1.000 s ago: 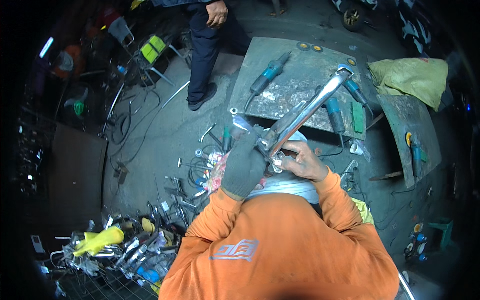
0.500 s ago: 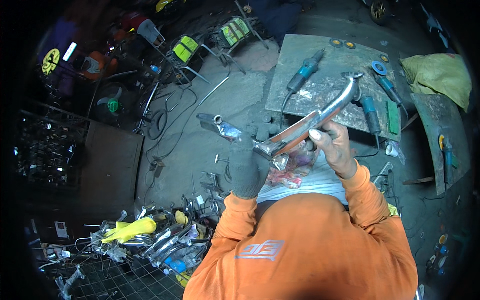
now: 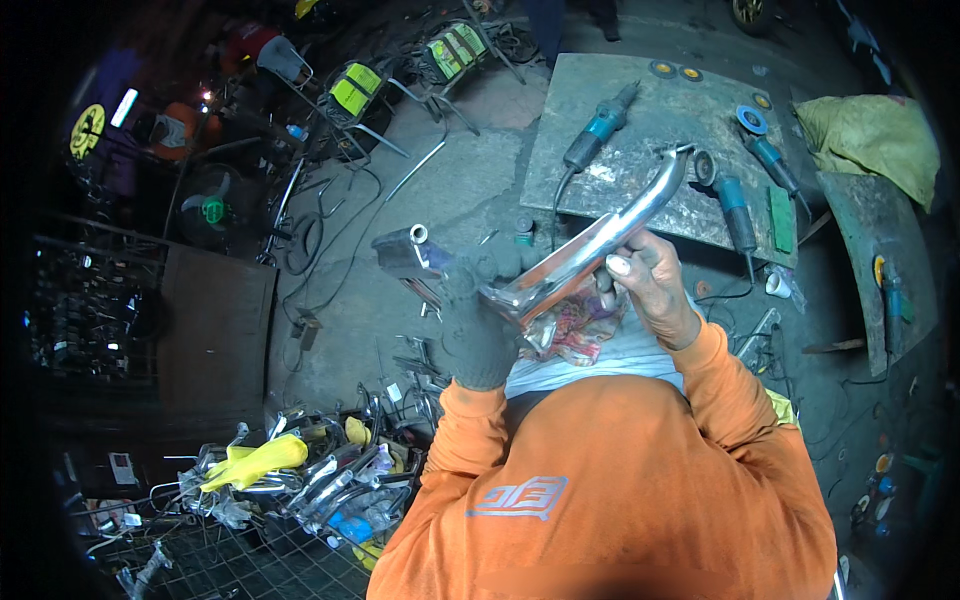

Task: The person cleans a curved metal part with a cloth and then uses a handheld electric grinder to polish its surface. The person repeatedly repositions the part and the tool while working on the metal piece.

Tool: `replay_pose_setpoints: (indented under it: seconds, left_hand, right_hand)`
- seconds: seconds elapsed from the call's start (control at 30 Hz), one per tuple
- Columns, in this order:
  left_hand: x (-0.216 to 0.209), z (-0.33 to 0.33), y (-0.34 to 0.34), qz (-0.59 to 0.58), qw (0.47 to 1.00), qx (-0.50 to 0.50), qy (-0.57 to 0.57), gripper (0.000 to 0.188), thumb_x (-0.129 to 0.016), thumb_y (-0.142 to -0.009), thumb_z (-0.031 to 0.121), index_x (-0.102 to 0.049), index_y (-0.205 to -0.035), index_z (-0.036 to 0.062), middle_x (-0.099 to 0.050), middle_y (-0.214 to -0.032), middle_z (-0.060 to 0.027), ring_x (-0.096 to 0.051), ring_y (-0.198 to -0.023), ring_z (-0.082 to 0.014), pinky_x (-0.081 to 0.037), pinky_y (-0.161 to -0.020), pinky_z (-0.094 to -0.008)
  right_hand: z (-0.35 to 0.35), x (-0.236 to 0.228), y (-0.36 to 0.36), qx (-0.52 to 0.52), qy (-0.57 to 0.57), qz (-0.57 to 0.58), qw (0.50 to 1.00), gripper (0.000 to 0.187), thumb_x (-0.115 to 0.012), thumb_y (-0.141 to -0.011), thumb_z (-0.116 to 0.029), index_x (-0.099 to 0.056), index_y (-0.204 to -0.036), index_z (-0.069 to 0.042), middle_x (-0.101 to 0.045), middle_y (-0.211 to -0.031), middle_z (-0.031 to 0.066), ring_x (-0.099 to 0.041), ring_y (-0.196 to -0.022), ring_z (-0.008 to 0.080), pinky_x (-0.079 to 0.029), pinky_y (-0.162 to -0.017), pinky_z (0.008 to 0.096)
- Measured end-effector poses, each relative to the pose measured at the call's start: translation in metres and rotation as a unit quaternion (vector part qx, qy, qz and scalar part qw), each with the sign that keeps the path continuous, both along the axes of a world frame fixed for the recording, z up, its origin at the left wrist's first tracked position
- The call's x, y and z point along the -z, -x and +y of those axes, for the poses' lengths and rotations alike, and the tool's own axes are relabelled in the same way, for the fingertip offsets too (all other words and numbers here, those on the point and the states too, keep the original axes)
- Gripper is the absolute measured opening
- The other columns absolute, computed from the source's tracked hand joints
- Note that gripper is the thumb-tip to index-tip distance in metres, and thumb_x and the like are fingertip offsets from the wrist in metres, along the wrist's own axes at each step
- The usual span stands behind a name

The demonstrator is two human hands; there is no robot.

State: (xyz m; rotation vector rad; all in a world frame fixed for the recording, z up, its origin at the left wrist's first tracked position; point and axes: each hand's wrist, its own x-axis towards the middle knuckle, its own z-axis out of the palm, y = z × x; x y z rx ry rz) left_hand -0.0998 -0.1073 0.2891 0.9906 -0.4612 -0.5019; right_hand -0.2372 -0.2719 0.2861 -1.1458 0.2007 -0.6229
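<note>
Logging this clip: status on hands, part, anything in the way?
Gloved left hand gripping shiny metal part. Bare right hand against its curved length. Table and grinder beyond; clearance unclear.

Metal part [image 3: 590, 254] between left hand [image 3: 478, 335] and right hand [image 3: 656, 288], grinders [image 3: 597, 137] on table [image 3: 560, 105] ahead, sack [image 3: 868, 140] right of table, parts heap [image 3: 325, 485] near left, fan [image 3: 213, 210] far left

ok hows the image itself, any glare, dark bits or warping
In the head view, glare streaks the metal part; the corners fall to black, the upper left dim around a bright light strip; the table edges bow; a blurry dark patch crosses the bottom edge.
</note>
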Motion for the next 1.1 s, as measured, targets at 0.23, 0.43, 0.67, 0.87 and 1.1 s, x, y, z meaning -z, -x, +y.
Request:
replay_pose_setpoints:
  seconds: [0.23, 0.43, 0.67, 0.87, 1.1]
  left_hand:
    - [0.000, 0.012, -0.013, 0.078, 0.995, 0.037, -0.048, 0.037, -0.053, -0.109, 0.035, -0.060, -0.125, 0.0032, -0.064, -0.114, -0.0078, -0.064, -0.101, -0.0180, -0.055, -0.090, -0.0351]
    - [-0.003, 0.006, -0.020, 0.107, 0.987, 0.034, -0.114, 0.021, -0.052, -0.110, 0.028, -0.060, -0.105, 0.0093, -0.059, -0.088, 0.0000, -0.057, -0.076, -0.0108, -0.048, -0.066, -0.0277]
    - [0.008, -0.001, -0.020, 0.125, 0.987, -0.004, -0.102, 0.032, -0.055, -0.108, 0.038, -0.060, -0.091, 0.0114, -0.053, -0.076, 0.0008, -0.052, -0.071, -0.0102, -0.046, -0.064, -0.0304]
    - [0.064, 0.032, -0.067, -0.156, 0.974, 0.013, -0.162, 0.042, -0.057, -0.103, 0.049, -0.063, -0.104, 0.0077, -0.061, -0.091, -0.0054, -0.060, -0.085, -0.0213, -0.051, -0.075, -0.0328]
    - [0.076, 0.068, -0.066, -0.116, 0.986, 0.064, -0.106, 0.057, -0.079, -0.089, 0.016, -0.049, -0.135, 0.0015, -0.058, -0.123, -0.0079, -0.058, -0.106, -0.0178, -0.052, -0.095, -0.0367]
  right_hand:
    - [0.006, -0.005, -0.001, -0.050, 0.073, -0.001, 0.996, 0.029, -0.071, -0.096, -0.028, -0.070, -0.094, 0.001, -0.060, -0.072, 0.0019, -0.057, -0.061, 0.0085, -0.046, -0.056, 0.0247]
    - [0.017, 0.002, 0.002, -0.050, 0.104, 0.012, 0.993, 0.030, -0.074, -0.095, -0.025, -0.068, -0.103, 0.003, -0.061, -0.081, 0.0022, -0.056, -0.069, 0.0082, -0.048, -0.061, 0.0251]
    - [0.021, -0.003, 0.021, -0.276, 0.103, 0.118, 0.948, 0.019, -0.072, -0.096, -0.016, -0.070, -0.100, 0.002, -0.069, -0.082, 0.0070, -0.064, -0.072, 0.0137, -0.052, -0.067, 0.0290]
    - [0.004, -0.057, 0.034, -0.064, 0.252, -0.040, 0.965, 0.013, -0.074, -0.091, -0.012, -0.071, -0.093, 0.001, -0.072, -0.083, 0.0090, -0.068, -0.075, 0.0210, -0.053, -0.069, 0.0319]
    - [0.003, -0.056, -0.008, -0.040, 0.545, 0.074, 0.834, 0.026, -0.078, -0.083, -0.024, -0.068, -0.097, -0.005, -0.067, -0.089, 0.0124, -0.068, -0.081, 0.0333, -0.053, -0.068, 0.0433]
